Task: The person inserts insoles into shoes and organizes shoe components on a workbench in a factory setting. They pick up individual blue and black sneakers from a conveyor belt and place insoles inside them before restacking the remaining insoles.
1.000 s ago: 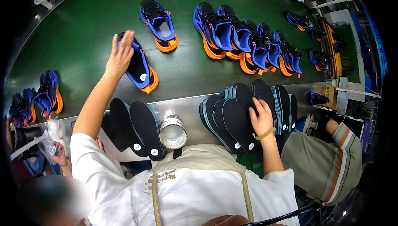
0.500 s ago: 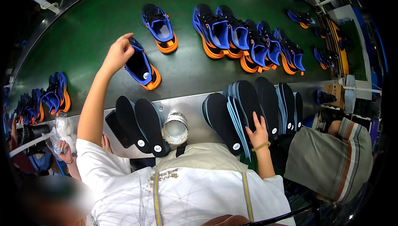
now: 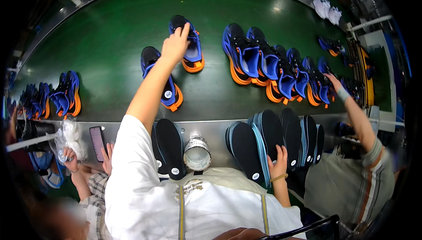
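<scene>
My left hand (image 3: 176,46) reaches across the green belt over the farther of two black, blue and orange sneakers (image 3: 194,57). Its fingers are stretched out and apart at the laces and opening; whether the thumb grips the collar is hard to see. Partly behind my left forearm sits the nearer sneaker (image 3: 169,91), a round white sticker showing inside. My right hand (image 3: 278,167) rests with spread fingers against a stack of black and light-blue insoles (image 3: 265,128). Another insole stack (image 3: 241,145) lies just left of it, and one more (image 3: 170,145) lies left of the jar.
A white-crusted jar (image 3: 197,154) stands on the metal ledge (image 3: 215,128). A phone (image 3: 97,143) lies near a co-worker's hand (image 3: 107,158). Another co-worker's hand (image 3: 334,82) touches shoes at right. A row of sneakers (image 3: 250,59) lines the belt.
My left hand has moved from the nearer sneaker to the farther one. The phone has shifted left, its screen now lit. At right, a co-worker's arm has come onto the belt. The view has shifted.
</scene>
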Tool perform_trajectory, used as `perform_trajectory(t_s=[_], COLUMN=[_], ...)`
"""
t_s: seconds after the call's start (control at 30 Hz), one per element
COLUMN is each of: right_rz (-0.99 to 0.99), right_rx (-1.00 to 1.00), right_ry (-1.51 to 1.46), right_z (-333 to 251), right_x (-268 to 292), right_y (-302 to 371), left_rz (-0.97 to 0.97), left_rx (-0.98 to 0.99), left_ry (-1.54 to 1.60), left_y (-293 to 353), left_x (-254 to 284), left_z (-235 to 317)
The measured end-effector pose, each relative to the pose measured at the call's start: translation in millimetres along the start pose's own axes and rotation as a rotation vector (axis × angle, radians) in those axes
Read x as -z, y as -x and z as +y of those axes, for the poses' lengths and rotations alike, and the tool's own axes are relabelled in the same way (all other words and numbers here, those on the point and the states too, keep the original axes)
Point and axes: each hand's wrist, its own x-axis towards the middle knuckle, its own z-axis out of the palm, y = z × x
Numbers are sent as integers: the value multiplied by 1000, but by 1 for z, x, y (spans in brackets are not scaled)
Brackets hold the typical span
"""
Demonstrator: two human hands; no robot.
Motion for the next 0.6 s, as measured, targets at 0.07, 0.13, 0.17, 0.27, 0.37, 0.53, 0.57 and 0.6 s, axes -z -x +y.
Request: perform_trajectory(t_s=[0.07, 0.13, 0.17, 0.27, 0.37, 0.53, 0.57, 0.6], right_rz=[94, 174, 62, -48, -32, 201, 213, 202], right_rx=[44, 116, 89, 234, 149, 239, 208, 234], right_ry=[4, -137, -251, -138, -93, -60, -51, -18], right_z=[-8, -9, -12, -24, -14, -40, -47, -53], right_x=[6, 8, 11, 16, 8, 40, 44, 44], right_y=[-5, -7, -7, 1, 10, 3, 7, 11], left_rz=[-79, -85, -46, 57, -160, -257, -210, -119], left_rx=[68, 6, 12, 22, 83, 102, 131, 111], left_ry=[13, -32, 16, 137, 176, 270, 246, 247], left_y=[-9, -8, -6, -5, 1, 39, 47, 54], left_x=[-7, -6, -14, -5, 21, 28, 26, 17], left_z=[-9, -14, -20, -13, 20, 43, 48, 47])
